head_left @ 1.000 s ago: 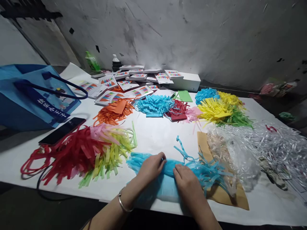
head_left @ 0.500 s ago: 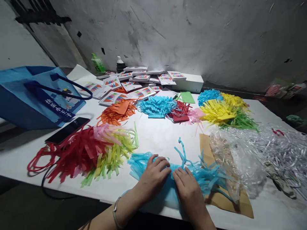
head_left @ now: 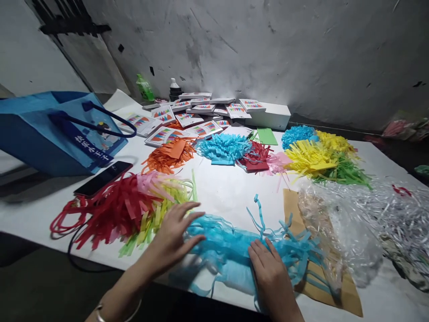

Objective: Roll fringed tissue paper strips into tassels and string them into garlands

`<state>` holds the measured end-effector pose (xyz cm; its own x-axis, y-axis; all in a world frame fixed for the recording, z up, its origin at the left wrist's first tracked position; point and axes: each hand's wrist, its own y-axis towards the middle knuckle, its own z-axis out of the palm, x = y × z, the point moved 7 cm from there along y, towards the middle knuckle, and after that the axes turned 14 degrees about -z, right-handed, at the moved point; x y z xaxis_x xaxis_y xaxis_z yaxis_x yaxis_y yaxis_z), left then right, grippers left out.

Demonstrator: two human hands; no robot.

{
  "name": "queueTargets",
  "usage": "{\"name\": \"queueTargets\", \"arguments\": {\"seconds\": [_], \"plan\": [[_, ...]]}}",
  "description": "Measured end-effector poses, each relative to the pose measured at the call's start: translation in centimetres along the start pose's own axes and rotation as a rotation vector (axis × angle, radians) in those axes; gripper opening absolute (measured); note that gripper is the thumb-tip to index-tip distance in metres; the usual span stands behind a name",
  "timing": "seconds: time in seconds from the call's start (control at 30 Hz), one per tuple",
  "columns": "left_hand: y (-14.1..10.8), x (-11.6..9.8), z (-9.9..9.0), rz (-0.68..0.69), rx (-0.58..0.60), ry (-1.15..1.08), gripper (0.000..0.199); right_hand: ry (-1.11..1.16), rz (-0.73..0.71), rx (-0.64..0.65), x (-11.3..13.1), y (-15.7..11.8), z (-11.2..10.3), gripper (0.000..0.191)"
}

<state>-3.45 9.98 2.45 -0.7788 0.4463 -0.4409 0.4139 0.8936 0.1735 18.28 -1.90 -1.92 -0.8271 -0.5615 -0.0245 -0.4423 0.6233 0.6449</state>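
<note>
Blue fringed tissue paper point(head_left: 231, 241) lies spread along the near edge of the table, with loose strips trailing from its right end and its front. My right hand point(head_left: 270, 273) rests flat on the right half of this paper, fingers outstretched. To the left, my left hand point(head_left: 179, 230) hovers by the paper's left end with fingers spread and nothing in it. Close to that hand is a bundle of red, pink and yellow-green tissue tassels point(head_left: 124, 208).
A phone point(head_left: 103, 179) and a blue bag point(head_left: 50, 134) are at the left. Boxes with bunting pictures point(head_left: 167, 134) are piled at the back. Orange point(head_left: 170, 154), blue point(head_left: 223, 147) and yellow fringe bundles point(head_left: 308, 156) lie mid-table. Brown paper point(head_left: 348, 286) and clear plastic point(head_left: 355, 246) are at right.
My left hand has lifted off the blue tissue paper and moved left, its fingers spreading. My right hand stays on the paper. The view has shifted slightly.
</note>
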Motion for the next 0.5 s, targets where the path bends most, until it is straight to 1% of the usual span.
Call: {"name": "queueTargets", "arguments": {"seconds": [0.03, 0.07, 0.1, 0.13, 0.17, 0.2, 0.23, 0.27, 0.33, 0.4, 0.5], "plan": [[-0.1, -1.7, 1.0, 0.075, -0.026, 0.021, 0.041, -0.001, 0.007, -0.003, 0.0, 0.1, 0.0, 0.037], [-0.4, -3.6, 2.6, 0.174, -0.009, 0.025, 0.041, -0.007, 0.009, -0.016, 0.1, 0.2, -0.1, 0.037], [-0.6, -5.2, 4.3, 0.248, 0.002, 0.025, 0.036, -0.012, 0.0, -0.025, 0.2, 0.4, -0.2, 0.037], [-0.7, -6.5, 5.8, 0.303, 0.007, 0.031, 0.025, -0.015, -0.011, -0.035, 0.3, 0.5, -0.3, 0.036], [-0.8, -7.4, 7.2, 0.339, 0.004, 0.034, 0.015, -0.012, -0.022, -0.044, 0.4, 0.5, -0.4, 0.036], [-0.9, -8.0, 8.3, 0.36, 0.009, 0.039, 0.01, 0.0, -0.027, -0.049, 0.5, 0.5, -0.5, 0.035], [-1.0, -8.3, 9.1, 0.37, 0.017, 0.043, 0.011, 0.017, -0.023, -0.053, 0.5, 0.3, -0.6, 0.035], [-1.2, -8.4, 9.6, 0.369, 0.028, 0.046, 0.011, 0.037, -0.004, -0.056, 0.3, 0.1, -0.7, 0.036], [-1.4, -7.9, 9.6, 0.338, 0.047, 0.046, 0.008, 0.074, 0.054, -0.05, -0.2, -0.4, -0.8, 0.037], [-1.6, -7.2, 8.9, 0.268, 0.058, 0.043, 0.008, 0.103, 0.129, -0.02, -1.0, -0.9, -0.7, 0.035], [-1.3, -6.5, 7.9, 0.118, 0.087, 0.044, 0.014, 0.125, 0.199, 0.088, -2.0, -1.1, 0.0, 0.027]]}}
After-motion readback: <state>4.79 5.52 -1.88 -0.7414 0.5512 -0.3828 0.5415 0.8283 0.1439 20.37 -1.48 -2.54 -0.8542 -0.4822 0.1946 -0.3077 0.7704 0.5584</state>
